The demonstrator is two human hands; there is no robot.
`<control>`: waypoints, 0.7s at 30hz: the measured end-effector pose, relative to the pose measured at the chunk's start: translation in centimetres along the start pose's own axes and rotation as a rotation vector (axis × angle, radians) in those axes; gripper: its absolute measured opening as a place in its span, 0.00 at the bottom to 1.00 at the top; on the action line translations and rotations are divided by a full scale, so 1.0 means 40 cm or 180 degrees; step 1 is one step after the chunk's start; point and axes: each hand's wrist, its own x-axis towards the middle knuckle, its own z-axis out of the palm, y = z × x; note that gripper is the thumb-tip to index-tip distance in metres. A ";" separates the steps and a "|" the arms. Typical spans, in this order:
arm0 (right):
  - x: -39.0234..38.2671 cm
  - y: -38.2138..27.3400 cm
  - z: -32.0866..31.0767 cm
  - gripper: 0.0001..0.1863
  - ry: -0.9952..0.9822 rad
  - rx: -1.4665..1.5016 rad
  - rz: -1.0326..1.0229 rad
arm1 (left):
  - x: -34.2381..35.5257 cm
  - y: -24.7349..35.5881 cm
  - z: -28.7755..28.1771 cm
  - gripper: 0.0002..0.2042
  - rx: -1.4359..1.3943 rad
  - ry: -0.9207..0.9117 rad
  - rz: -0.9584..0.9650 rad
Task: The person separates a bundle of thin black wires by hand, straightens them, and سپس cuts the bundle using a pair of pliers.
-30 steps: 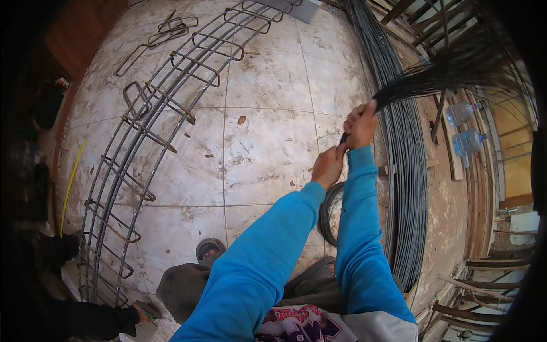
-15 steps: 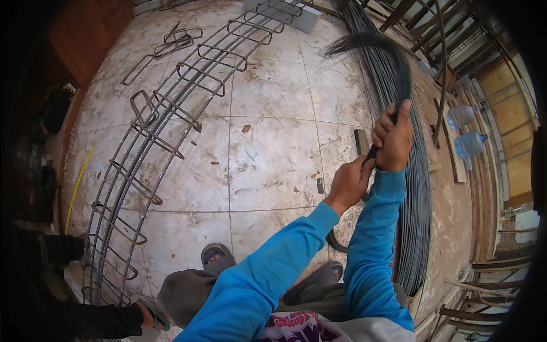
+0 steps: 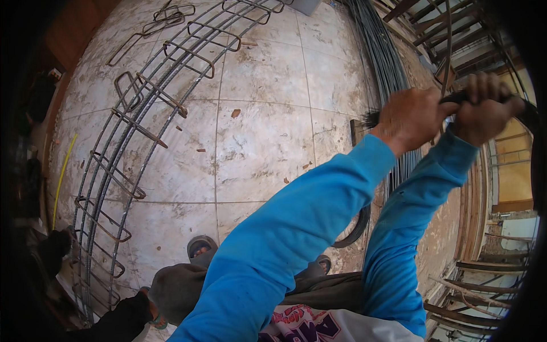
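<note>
A bundle of thin black wire (image 3: 371,119) is gripped in both my hands, raised at the right. My left hand (image 3: 405,118) is closed around it, with the frayed ends sticking out on its left side. Beside it, my right hand (image 3: 483,113) is also closed on the bundle, blurred a little by motion. The dark bundle shows between the hands and runs on past the right one toward the picture's edge. Below my hands lie long grey steel rods (image 3: 373,43) on the floor, partly hidden by my hands and arms.
A long rebar cage (image 3: 121,139) curves across the tiled floor (image 3: 262,154) at left. Bent stirrups (image 3: 165,20) lie beyond it, near a yellow strip (image 3: 64,179). A dark coil (image 3: 360,227) rests by my right forearm. Another person's dark-clothed limb (image 3: 122,316) shows at lower left.
Both hands have swung right and up with the wire bundle, off the line of the steel rods. Its frayed end, earlier pointing far and left, now shows at my left hand's left side.
</note>
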 end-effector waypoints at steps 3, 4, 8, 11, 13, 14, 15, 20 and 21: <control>-0.512 0.472 -0.079 0.28 -0.0481 -0.1841 0.3508 | -0.519 -0.405 0.056 0.29 0.0322 -0.0601 -0.2657; -0.678 0.548 -0.084 0.30 -0.1154 -0.2679 0.4530 | -0.713 -0.505 0.036 0.32 0.0543 -0.0777 -0.3510; -0.822 0.551 -0.091 0.24 -0.0767 -0.1571 0.5092 | -0.908 -0.473 -0.036 0.34 0.0803 -0.0922 -0.4436; -0.808 0.495 -0.097 0.20 -0.0136 -0.0405 0.4963 | -0.861 -0.413 -0.043 0.32 0.0588 -0.0925 -0.4210; -0.709 0.453 -0.076 0.21 -0.0185 -0.0279 0.4688 | -0.785 -0.393 -0.021 0.31 0.0454 -0.0633 -0.3972; -0.655 0.423 -0.068 0.22 -0.0185 -0.0351 0.4480 | -0.759 -0.373 -0.004 0.30 0.0382 -0.0366 -0.3629; -0.604 0.394 -0.071 0.23 -0.0218 -0.0354 0.4276 | -0.729 -0.350 0.016 0.28 0.0295 -0.0101 -0.3282; -0.321 0.105 -0.013 0.27 -0.0147 0.0127 0.2993 | -0.512 -0.201 0.017 0.21 -0.0080 -0.0155 -0.1960; -0.271 0.034 0.000 0.26 -0.0044 0.0277 0.2604 | -0.454 -0.169 -0.005 0.19 -0.0109 -0.0157 -0.1383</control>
